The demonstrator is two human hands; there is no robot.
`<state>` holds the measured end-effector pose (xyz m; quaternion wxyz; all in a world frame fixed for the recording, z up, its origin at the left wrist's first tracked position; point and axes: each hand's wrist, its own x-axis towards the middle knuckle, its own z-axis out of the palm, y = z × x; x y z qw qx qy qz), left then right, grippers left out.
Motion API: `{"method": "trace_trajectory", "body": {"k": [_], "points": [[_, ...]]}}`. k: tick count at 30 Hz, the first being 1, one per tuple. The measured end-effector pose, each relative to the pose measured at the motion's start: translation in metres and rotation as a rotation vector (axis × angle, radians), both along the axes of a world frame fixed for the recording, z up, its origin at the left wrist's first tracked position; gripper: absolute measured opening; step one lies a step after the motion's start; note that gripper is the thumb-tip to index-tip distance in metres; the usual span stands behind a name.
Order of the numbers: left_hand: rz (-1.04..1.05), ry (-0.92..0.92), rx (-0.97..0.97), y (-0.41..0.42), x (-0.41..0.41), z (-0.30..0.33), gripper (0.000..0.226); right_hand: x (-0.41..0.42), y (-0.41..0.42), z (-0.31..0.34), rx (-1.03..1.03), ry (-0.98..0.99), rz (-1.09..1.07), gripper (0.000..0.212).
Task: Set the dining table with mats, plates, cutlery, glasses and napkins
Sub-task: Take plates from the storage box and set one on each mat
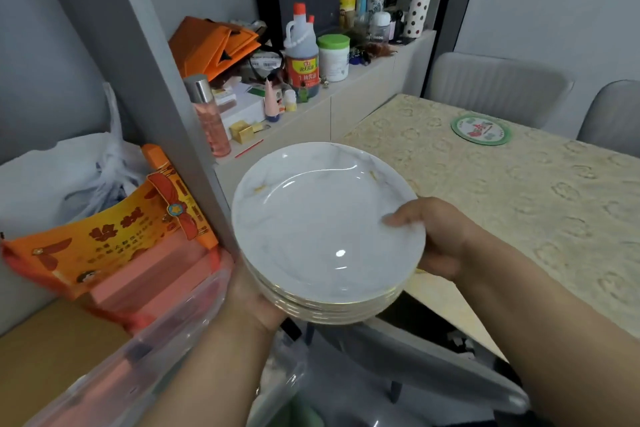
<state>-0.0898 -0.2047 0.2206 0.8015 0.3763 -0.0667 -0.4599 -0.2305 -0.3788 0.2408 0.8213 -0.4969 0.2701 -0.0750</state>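
Fingers of the left hand [254,302] are curled under the near-left rim of a stack of round white plates with faint grey marbling and thin gold edges [325,218], gripping it from below, so only the back of that hand and the wrist show. Those of the right hand [440,236] clasp the stack's right rim, the thumb [401,220] lying flat across the top plate's lip and the other digits hidden beneath. Several plates sit nested together (the exact count cannot be told from the edges alone), and the top one is glossy, shallow-welled, with small gold flecks near its far side and bright reflections on the glaze. Both hands hold the stack in the air, off the near-left corner of the beige, embossed-cloth dining surface [519,204], not resting on it.

Toward the far edge of that surface lies a round green-rimmed mat with a red picture [481,129], well apart from the plates. Two grey upholstered chairs [495,87] stand behind the far edge. Left of the surface, a white sideboard [346,104] carries a large dark soy sauce bottle with a red cap [302,52], a white jar with a green lid [333,57] just beside it, and orange folded bags [211,45].
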Motion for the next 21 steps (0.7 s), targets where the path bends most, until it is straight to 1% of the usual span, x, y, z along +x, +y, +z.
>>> {"method": "trace_trajectory", "body": {"k": [1,2,3,4,5,6,8,9,12,14,16,18,19,21], "points": [[-0.012,0.011,0.026,-0.009,0.001,0.002,0.033,-0.005,-0.009,-0.001,0.005,-0.016,-0.006,0.062],[-0.054,0.024,0.045,-0.014,0.001,0.007,0.044,-0.01,-0.018,-0.002,0.004,-0.024,-0.007,0.061],[-0.08,0.032,0.065,-0.02,0.004,0.012,0.061,-0.015,-0.026,-0.004,0.001,-0.023,-0.013,0.061],[-0.099,0.05,0.086,-0.027,0.007,0.014,0.074,-0.019,-0.033,-0.008,-0.003,-0.011,-0.024,0.062],[-0.125,0.055,0.103,-0.032,0.008,0.012,0.078,-0.023,-0.039,-0.012,-0.006,0.002,-0.038,0.064],[-0.168,0.038,0.122,-0.038,0.007,0.011,0.074,-0.026,-0.044,-0.017,-0.008,0.012,-0.051,0.064],[-0.227,-0.018,0.212,-0.051,0.002,0.005,0.05,-0.032,-0.055,-0.028,-0.011,0.025,-0.071,0.064],[-0.252,-0.034,0.258,-0.057,0.0,0.0,0.043,-0.034,-0.06,-0.032,-0.011,0.033,-0.083,0.064],[-0.268,-0.052,0.351,-0.072,-0.004,-0.016,0.06,-0.039,-0.074,-0.043,-0.015,0.062,-0.122,0.062],[-0.26,-0.029,0.379,-0.084,-0.004,-0.025,0.064,-0.041,-0.081,-0.052,0.004,0.1,-0.171,0.059],[-0.258,-0.041,0.406,-0.096,-0.002,-0.03,0.062,-0.043,-0.087,-0.059,0.029,0.134,-0.219,0.051],[-0.274,-0.077,0.442,-0.11,0.0,-0.036,0.052,-0.045,-0.093,-0.066,0.055,0.161,-0.275,0.04],[-0.289,-0.096,0.465,-0.118,-0.001,-0.039,0.047,-0.048,-0.097,-0.07,0.071,0.177,-0.312,0.038],[-0.323,-0.107,0.52,-0.136,-0.006,-0.048,0.044,-0.058,-0.104,-0.08,0.096,0.212,-0.383,0.038]]}}
